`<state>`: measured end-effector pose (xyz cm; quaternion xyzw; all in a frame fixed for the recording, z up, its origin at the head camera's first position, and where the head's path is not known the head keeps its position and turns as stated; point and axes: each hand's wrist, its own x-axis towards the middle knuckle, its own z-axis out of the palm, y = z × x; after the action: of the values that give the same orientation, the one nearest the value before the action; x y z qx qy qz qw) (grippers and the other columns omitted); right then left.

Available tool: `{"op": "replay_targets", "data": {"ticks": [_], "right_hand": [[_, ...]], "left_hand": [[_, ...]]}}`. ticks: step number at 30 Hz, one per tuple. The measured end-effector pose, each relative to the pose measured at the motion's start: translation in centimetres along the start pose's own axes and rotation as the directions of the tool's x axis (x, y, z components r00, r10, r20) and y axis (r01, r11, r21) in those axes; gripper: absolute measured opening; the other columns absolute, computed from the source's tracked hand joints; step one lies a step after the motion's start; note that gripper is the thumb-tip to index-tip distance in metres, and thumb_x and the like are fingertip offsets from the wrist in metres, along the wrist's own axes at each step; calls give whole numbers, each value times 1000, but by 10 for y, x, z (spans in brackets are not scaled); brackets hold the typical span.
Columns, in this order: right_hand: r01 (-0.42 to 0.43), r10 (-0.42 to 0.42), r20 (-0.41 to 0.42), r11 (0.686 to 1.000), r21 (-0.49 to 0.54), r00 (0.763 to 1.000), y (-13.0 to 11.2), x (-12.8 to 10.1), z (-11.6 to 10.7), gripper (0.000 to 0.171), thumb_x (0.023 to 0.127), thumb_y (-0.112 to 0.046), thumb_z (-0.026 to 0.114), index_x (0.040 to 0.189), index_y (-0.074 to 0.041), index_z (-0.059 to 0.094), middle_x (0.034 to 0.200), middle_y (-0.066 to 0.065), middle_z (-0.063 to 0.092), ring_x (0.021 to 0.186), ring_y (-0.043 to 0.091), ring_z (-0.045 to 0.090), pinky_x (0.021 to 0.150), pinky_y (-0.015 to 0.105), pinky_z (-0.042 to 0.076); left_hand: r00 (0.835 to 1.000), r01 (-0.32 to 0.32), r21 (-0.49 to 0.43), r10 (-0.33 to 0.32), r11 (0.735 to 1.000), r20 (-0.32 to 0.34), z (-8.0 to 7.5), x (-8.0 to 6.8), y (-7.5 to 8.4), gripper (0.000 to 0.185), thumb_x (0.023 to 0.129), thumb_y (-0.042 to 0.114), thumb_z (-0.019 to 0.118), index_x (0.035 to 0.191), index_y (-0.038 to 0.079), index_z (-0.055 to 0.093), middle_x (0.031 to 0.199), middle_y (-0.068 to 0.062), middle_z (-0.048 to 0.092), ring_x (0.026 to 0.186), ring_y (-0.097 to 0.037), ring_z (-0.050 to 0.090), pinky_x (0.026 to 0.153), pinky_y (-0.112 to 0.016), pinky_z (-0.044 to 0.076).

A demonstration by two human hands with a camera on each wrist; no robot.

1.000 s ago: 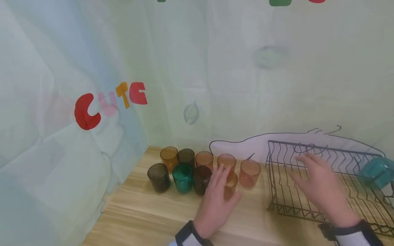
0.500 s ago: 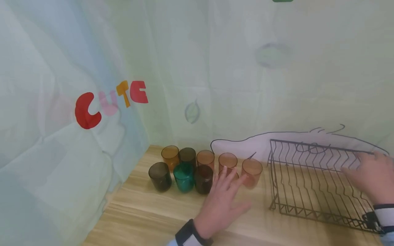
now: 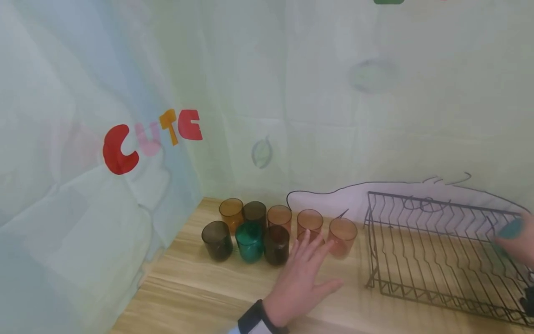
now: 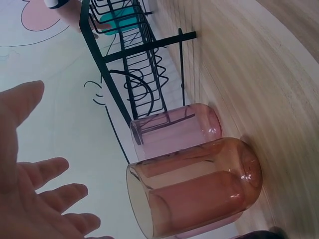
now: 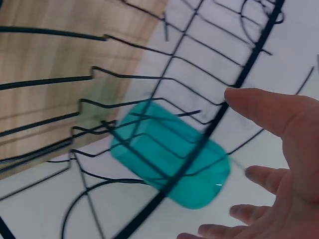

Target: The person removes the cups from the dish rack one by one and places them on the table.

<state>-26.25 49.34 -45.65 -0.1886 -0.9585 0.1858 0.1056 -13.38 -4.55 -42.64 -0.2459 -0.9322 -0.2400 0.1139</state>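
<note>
Cups crowd the back of the wooden table (image 3: 196, 287): 9 translucent ones stand upright by the curtain, 2 dark grey, 1 dark brown, 1 teal (image 3: 249, 242), 1 amber and 4 in pinkish orange, though 1 of those is mostly hidden behind the left hand (image 3: 301, 280). A 10th, the teal cup in the rack (image 5: 169, 153), lies on its side among the wires at the far right end of the single black wire dish rack (image 3: 434, 250); it is see-through blue-green plastic with a rounded base, and its mouth cannot be seen. The left hand hovers flat with fingers spread, holding nothing, its fingertips just short of the nearest orange cup (image 4: 194, 186) and close to the pink cup (image 4: 174, 130) beside it. The right hand (image 5: 279, 164) is open too, thumb and fingers apart, close to the teal cup in the rack but not gripping it.
</note>
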Motion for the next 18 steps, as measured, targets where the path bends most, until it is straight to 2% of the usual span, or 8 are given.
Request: {"op": "replay_targets", "data": {"ticks": [2,3,5,7,11,14,15,18], "right_hand": [[-7,6,-26,1000,-9,1000,29,15,15,103,80,-12,66,148,-6,-11,153,27,-11,138,51,2,98,73,23],[-12,11,-35,1000,-13,999,32,15,16,104,79,-12,66,148,-8,-12,153,25,-14,139,50,-1,99,73,21],[-29,28,-38,999,-35,999,22,4,4,106,79,-15,67,148,-9,-12,154,22,-17,141,47,-5,104,72,16],[-33,31,-44,998,-49,999,-1,-14,-13,103,79,-13,66,148,-7,-10,153,23,-16,141,47,-5,106,71,15],[-16,14,-76,1000,-25,997,-26,-35,-24,99,77,-7,63,149,-5,-5,153,28,-8,139,50,1,103,72,19],[-23,22,-91,1000,-2,996,-16,-30,-12,100,73,0,63,149,-6,-2,152,30,-1,138,52,7,100,73,24],[-47,46,-78,999,-11,996,-18,-30,-13,100,73,1,63,149,-5,-1,151,30,0,137,52,9,100,73,25],[-87,86,-27,995,-41,996,-3,-14,-4,102,73,0,66,149,-6,-1,153,28,-1,138,51,10,101,70,27]], "left_hand": [[1000,10,-15,-9,1000,13,0,0,1,76,84,68,44,148,35,17,156,6,13,146,-28,9,115,-55,16],[1000,10,-16,-10,1000,16,0,0,1,76,84,68,44,148,35,17,156,6,13,145,-29,9,115,-56,16],[1000,15,-19,-14,1000,20,0,1,2,77,84,69,43,148,34,16,156,6,13,146,-28,8,115,-56,16],[1000,17,-22,-17,1000,20,-1,2,2,77,84,68,44,148,34,17,156,6,14,146,-27,7,115,-56,16],[1000,14,-24,-14,1000,4,-1,3,3,77,84,66,47,148,32,19,156,6,14,146,-28,8,115,-56,16],[1000,17,-25,-17,1000,-1,0,3,3,78,84,67,46,148,29,22,156,7,13,146,-28,9,115,-56,17],[1000,20,-26,-20,999,-1,0,2,3,78,84,67,46,148,27,24,156,7,13,146,-28,9,114,-56,17],[1000,29,-32,-29,999,-2,0,1,4,79,84,67,46,147,24,26,157,6,14,146,-28,9,114,-56,17]]}}
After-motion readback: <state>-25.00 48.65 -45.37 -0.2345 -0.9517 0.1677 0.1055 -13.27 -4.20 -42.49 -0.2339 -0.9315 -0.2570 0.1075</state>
